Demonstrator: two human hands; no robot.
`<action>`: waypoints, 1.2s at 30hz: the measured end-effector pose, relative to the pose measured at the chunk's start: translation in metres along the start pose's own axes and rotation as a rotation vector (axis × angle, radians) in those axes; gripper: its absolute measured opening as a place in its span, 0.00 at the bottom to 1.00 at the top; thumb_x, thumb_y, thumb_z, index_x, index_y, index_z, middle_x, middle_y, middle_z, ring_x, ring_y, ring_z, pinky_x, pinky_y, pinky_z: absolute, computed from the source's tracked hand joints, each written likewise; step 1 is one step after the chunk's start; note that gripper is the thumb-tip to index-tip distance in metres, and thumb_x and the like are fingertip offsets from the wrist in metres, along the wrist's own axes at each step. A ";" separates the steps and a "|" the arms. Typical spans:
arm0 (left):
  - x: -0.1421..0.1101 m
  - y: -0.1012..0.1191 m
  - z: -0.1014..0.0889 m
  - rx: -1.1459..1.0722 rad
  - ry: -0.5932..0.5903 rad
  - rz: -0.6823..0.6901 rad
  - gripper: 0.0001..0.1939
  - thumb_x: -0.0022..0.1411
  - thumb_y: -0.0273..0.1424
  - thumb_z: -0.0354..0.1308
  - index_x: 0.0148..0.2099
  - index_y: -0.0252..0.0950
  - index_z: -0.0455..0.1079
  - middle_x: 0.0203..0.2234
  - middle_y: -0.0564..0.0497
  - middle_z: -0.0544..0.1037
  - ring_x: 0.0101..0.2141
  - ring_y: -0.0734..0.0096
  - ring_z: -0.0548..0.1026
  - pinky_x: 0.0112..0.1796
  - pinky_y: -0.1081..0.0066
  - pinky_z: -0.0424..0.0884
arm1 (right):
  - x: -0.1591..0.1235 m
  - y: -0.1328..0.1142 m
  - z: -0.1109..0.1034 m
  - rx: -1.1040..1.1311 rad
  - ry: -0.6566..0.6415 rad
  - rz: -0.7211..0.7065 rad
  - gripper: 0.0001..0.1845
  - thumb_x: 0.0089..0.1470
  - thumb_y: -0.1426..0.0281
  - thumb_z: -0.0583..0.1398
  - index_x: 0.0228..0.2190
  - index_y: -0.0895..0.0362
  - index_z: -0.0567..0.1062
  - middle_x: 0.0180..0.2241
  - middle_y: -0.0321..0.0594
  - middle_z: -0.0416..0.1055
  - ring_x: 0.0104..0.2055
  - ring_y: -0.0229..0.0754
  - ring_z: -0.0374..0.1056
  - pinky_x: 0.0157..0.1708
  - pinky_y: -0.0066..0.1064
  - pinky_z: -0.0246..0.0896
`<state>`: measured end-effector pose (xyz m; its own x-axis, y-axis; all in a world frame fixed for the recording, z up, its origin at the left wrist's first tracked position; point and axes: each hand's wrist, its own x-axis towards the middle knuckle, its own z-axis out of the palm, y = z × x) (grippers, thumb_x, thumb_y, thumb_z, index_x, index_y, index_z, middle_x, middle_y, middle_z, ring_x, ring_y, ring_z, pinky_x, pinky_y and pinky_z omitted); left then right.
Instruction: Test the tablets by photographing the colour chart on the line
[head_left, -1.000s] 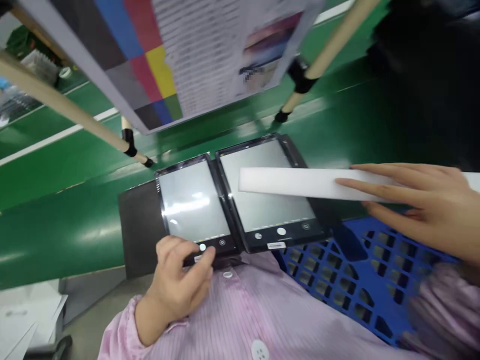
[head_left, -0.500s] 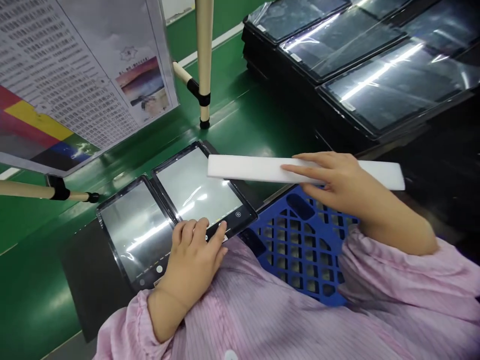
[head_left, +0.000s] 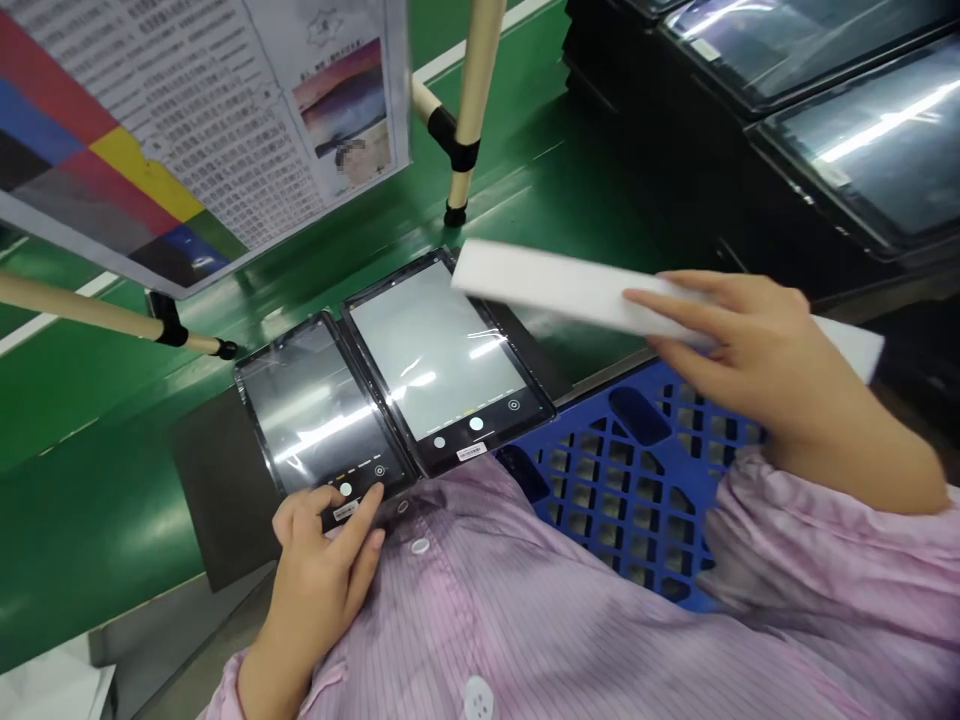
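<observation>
Two tablets lie side by side on a dark mat [head_left: 217, 490] at the table's front edge. The left tablet [head_left: 300, 400] has a dark grey screen, while the right tablet [head_left: 442, 340] shows a pale one; both display round camera-style buttons. My left hand [head_left: 319, 560] is at the lower edge of the left tablet, fingers apart, with the index fingertip by the on-screen buttons. My right hand [head_left: 757, 350] grips a long white foam-like bar [head_left: 547, 285], its far end just above the right tablet's upper right corner. Part of the bar is hidden behind my fingers and wrist.
A printed chart [head_left: 225, 130] with coloured blocks hangs on a beige tube stand [head_left: 476, 90] behind the tablets. Stacks of black trays holding wrapped tablets [head_left: 885, 130] stand at the right. Below the table edge is a blue plastic pallet [head_left: 645, 430]. White paper [head_left: 60, 690] lies bottom left.
My left hand has moved from the right tablet to the left one. My right hand still holds the white bar, now tilted more. The view has shifted, and the left screen's buttons now show.
</observation>
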<state>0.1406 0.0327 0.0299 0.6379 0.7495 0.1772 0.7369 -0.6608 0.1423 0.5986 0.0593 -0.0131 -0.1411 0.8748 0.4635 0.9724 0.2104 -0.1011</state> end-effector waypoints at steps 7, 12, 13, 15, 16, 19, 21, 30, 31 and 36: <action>-0.005 0.008 0.012 0.059 0.026 -0.127 0.18 0.67 0.31 0.56 0.57 0.41 0.75 0.45 0.41 0.63 0.47 0.55 0.63 0.48 0.52 0.62 | 0.024 -0.004 0.058 0.052 0.009 0.473 0.34 0.55 0.59 0.60 0.59 0.62 0.67 0.54 0.61 0.67 0.56 0.60 0.66 0.51 0.53 0.63; -0.006 0.006 0.020 0.083 0.026 -0.153 0.19 0.66 0.33 0.57 0.58 0.47 0.74 0.46 0.41 0.65 0.48 0.53 0.62 0.50 0.50 0.62 | 0.042 -0.044 0.054 0.094 -0.306 0.578 0.28 0.63 0.58 0.54 0.57 0.62 0.72 0.64 0.65 0.56 0.65 0.66 0.55 0.57 0.61 0.54; -0.008 0.003 0.020 0.065 0.034 -0.159 0.20 0.66 0.34 0.58 0.59 0.47 0.73 0.46 0.41 0.66 0.48 0.53 0.63 0.51 0.50 0.62 | 0.042 -0.053 0.049 0.185 -0.261 0.585 0.29 0.63 0.59 0.54 0.59 0.63 0.70 0.63 0.64 0.57 0.65 0.62 0.56 0.60 0.57 0.54; -0.014 -0.006 0.018 0.015 0.085 -0.236 0.24 0.65 0.35 0.58 0.63 0.43 0.69 0.50 0.38 0.66 0.53 0.48 0.64 0.54 0.46 0.60 | 0.038 -0.068 0.041 0.478 -0.285 0.567 0.36 0.62 0.60 0.55 0.65 0.65 0.60 0.64 0.62 0.58 0.65 0.54 0.59 0.62 0.48 0.58; -0.018 -0.012 0.016 -0.020 0.113 -0.324 0.28 0.65 0.37 0.57 0.66 0.39 0.65 0.53 0.34 0.66 0.57 0.44 0.63 0.56 0.43 0.58 | 0.036 -0.074 0.038 0.627 -0.344 0.545 0.40 0.61 0.58 0.56 0.67 0.64 0.54 0.65 0.60 0.56 0.66 0.53 0.58 0.62 0.45 0.58; -0.028 -0.029 0.008 -0.274 0.107 -0.720 0.41 0.64 0.42 0.58 0.72 0.34 0.49 0.61 0.29 0.65 0.65 0.38 0.57 0.60 0.38 0.52 | 0.028 -0.085 0.031 0.865 -0.504 0.469 0.52 0.57 0.52 0.59 0.71 0.58 0.39 0.70 0.53 0.46 0.70 0.53 0.49 0.66 0.47 0.51; -0.030 -0.033 0.004 -0.560 0.089 -0.943 0.43 0.63 0.44 0.60 0.74 0.40 0.45 0.64 0.34 0.65 0.66 0.45 0.58 0.63 0.41 0.51 | 0.026 -0.088 0.029 0.858 -0.518 0.431 0.54 0.56 0.52 0.60 0.71 0.54 0.38 0.70 0.49 0.45 0.71 0.53 0.46 0.68 0.49 0.47; -0.008 -0.024 0.005 -1.345 0.737 -1.254 0.24 0.58 0.33 0.67 0.57 0.39 0.72 0.49 0.47 0.80 0.53 0.70 0.75 0.57 0.70 0.66 | 0.025 -0.089 0.035 0.900 -0.469 0.442 0.58 0.53 0.48 0.62 0.71 0.52 0.36 0.71 0.49 0.44 0.71 0.52 0.48 0.67 0.50 0.50; -0.006 -0.026 0.004 -1.401 0.756 -1.256 0.22 0.57 0.33 0.67 0.54 0.37 0.74 0.46 0.47 0.81 0.47 0.72 0.77 0.51 0.74 0.70 | 0.025 -0.089 0.037 0.924 -0.459 0.457 0.57 0.54 0.47 0.60 0.71 0.52 0.36 0.71 0.49 0.44 0.71 0.52 0.49 0.67 0.50 0.51; 0.004 -0.029 0.007 -1.599 0.575 -1.256 0.22 0.58 0.37 0.66 0.54 0.40 0.76 0.46 0.48 0.81 0.42 0.68 0.80 0.38 0.75 0.77 | 0.045 -0.105 0.035 0.735 -0.305 0.508 0.48 0.59 0.49 0.56 0.70 0.58 0.46 0.67 0.56 0.53 0.66 0.57 0.58 0.61 0.52 0.61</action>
<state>0.1231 0.0555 0.0196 -0.2803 0.8245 -0.4916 -0.3717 0.3789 0.8475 0.4835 0.0918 -0.0119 0.1237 0.9919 -0.0282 0.5842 -0.0958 -0.8059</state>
